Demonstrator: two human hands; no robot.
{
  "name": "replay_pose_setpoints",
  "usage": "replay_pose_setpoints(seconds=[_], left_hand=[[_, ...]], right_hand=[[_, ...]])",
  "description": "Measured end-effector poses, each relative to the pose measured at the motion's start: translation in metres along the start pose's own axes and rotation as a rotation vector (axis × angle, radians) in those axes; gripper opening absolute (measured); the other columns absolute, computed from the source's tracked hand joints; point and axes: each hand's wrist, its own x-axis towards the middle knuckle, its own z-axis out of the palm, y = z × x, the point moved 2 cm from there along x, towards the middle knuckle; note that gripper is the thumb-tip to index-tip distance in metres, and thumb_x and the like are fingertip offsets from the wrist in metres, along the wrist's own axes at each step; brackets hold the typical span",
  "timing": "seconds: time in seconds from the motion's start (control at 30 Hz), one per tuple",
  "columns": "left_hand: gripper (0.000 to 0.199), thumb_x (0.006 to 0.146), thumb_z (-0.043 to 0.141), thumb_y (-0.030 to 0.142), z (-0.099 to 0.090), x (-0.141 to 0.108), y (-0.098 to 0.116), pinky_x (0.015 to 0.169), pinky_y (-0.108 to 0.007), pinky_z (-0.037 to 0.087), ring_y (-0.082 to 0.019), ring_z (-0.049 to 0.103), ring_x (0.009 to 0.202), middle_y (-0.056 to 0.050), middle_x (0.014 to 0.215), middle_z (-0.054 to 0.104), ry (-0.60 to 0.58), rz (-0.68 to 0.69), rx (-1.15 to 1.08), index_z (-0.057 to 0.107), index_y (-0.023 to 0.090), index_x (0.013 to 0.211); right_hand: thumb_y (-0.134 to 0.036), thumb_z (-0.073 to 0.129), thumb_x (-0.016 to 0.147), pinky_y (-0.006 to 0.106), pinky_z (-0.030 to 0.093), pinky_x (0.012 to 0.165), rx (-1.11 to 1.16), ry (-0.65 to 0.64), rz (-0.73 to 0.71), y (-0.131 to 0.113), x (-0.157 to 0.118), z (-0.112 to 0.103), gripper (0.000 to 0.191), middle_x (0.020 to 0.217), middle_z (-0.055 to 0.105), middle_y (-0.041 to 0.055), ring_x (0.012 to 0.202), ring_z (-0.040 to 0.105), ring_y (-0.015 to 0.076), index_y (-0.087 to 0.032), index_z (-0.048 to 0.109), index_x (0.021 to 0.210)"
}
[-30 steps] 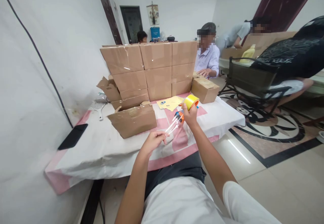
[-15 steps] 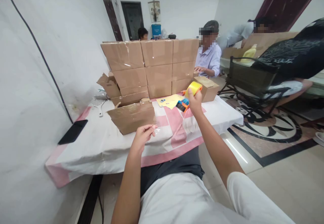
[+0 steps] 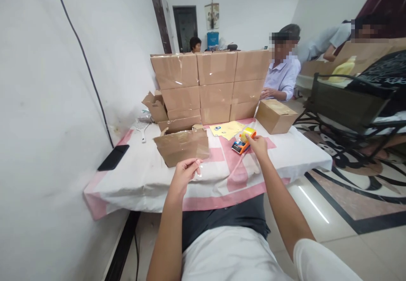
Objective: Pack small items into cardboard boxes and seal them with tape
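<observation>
My left hand [image 3: 184, 173] is closed in a pinch, and a short strip of clear tape [image 3: 199, 171] shows at its fingertips. My right hand [image 3: 259, 146] has its fingers on a tape dispenser [image 3: 241, 145] with a yellow roll and an orange and black body. The dispenser is down at the tablecloth; whether its whole base rests there I cannot tell. Just beyond my left hand stands an open cardboard box [image 3: 185, 147] with a ragged top edge. Yellow paper sheets [image 3: 226, 129] lie behind the dispenser.
Stacked cardboard boxes [image 3: 217, 69] rise at the table's back, with a single box [image 3: 276, 116] at the right. A phone [image 3: 113, 158] and a white slotted spatula [image 3: 142, 131] lie left on the tablecloth [image 3: 136, 179]. A person [image 3: 282, 69] sits beyond; others are behind and right.
My right hand has lowered the tape dispenser from the air to the tablecloth. My left hand keeps its pinch near the open box. The view has turned left.
</observation>
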Motion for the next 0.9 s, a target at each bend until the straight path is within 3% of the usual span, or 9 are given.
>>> replay_pose_setpoints(seconds=[0.1,0.2,0.33,0.43,0.57,0.63,0.73,0.83,0.9], left_hand=[[0.052,0.070,0.078,0.057,0.002,-0.002,0.000,0.046,-0.022,0.018,-0.006,0.031,0.047,0.000,0.055,0.058,0.006,0.032,0.025,0.078,0.011,0.094],[0.051,0.074,0.075,0.057,0.008,-0.004,0.000,0.047,-0.023,0.019,-0.007,0.031,0.047,-0.001,0.055,0.059,-0.014,0.061,0.068,0.079,0.011,0.096],[0.048,0.076,0.074,0.056,0.016,-0.010,0.002,0.049,-0.023,0.022,-0.008,0.034,0.049,0.000,0.056,0.058,-0.024,0.119,0.130,0.079,0.012,0.094],[0.051,0.075,0.075,0.058,0.018,-0.012,0.002,0.049,-0.023,0.022,-0.007,0.034,0.049,0.000,0.056,0.056,-0.053,0.097,0.077,0.078,0.011,0.093],[0.063,0.070,0.076,0.065,0.014,-0.002,-0.015,0.047,-0.023,0.022,-0.006,0.029,0.043,0.007,0.047,0.041,-0.181,-0.072,0.006,0.075,0.010,0.101],[0.061,0.070,0.075,0.066,0.005,0.006,-0.027,0.046,-0.023,0.024,-0.007,0.028,0.040,0.009,0.045,0.036,-0.103,-0.068,0.107,0.074,0.010,0.095],[0.052,0.076,0.069,0.064,-0.013,0.015,-0.037,0.049,-0.025,0.031,-0.011,0.040,0.045,0.005,0.049,0.043,0.142,0.040,0.201,0.070,0.013,0.086],[0.036,0.082,0.068,0.053,-0.028,0.019,-0.025,0.075,-0.034,0.047,-0.023,0.063,0.086,-0.009,0.084,0.070,0.330,0.231,0.270,0.071,0.018,0.091],[0.027,0.088,0.066,0.042,-0.033,0.023,-0.005,0.102,-0.042,0.042,-0.030,0.056,0.123,-0.013,0.123,0.070,0.415,0.467,0.490,0.073,0.021,0.105]], right_hand=[[-0.056,0.071,0.078,0.037,0.054,0.077,0.070,-0.102,-0.041,-0.027,-0.037,-0.011,0.043,0.088,0.077,0.0146,0.085,0.071,0.0274,-0.014,0.074,0.086],[-0.056,0.070,0.083,0.033,0.052,0.067,0.338,-0.530,-0.286,-0.080,-0.092,-0.003,0.039,0.094,0.075,0.0094,0.077,0.066,0.0211,-0.018,0.077,0.092],[-0.038,0.071,0.088,0.029,0.044,0.063,0.276,-0.683,-0.586,-0.144,-0.138,0.004,0.016,0.087,0.067,0.0031,0.069,0.056,0.0141,-0.023,0.077,0.089],[-0.029,0.066,0.092,0.030,0.045,0.067,0.247,-0.635,-0.736,-0.169,-0.144,0.002,0.016,0.083,0.061,0.0025,0.075,0.058,0.0159,-0.022,0.073,0.079],[-0.023,0.066,0.092,0.035,0.044,0.073,0.223,-0.468,-0.919,-0.189,-0.141,-0.018,0.017,0.081,0.059,0.0028,0.079,0.057,0.0185,-0.022,0.070,0.075],[-0.023,0.066,0.093,0.035,0.044,0.071,0.300,-0.321,-0.906,-0.200,-0.136,-0.040,0.017,0.079,0.059,0.0021,0.077,0.057,0.0185,-0.023,0.069,0.076],[-0.026,0.071,0.091,0.035,0.044,0.070,0.367,-0.061,-0.828,-0.217,-0.125,-0.077,0.011,0.081,0.059,0.0019,0.077,0.056,0.0187,-0.025,0.070,0.080],[-0.029,0.074,0.090,0.035,0.044,0.069,0.323,-0.089,-0.842,-0.233,-0.117,-0.089,0.012,0.081,0.060,0.0023,0.076,0.057,0.0182,-0.025,0.071,0.079],[-0.033,0.073,0.090,0.034,0.043,0.066,0.307,-0.200,-0.852,-0.240,-0.112,-0.080,0.017,0.079,0.060,0.0021,0.074,0.056,0.0172,-0.024,0.071,0.076]])
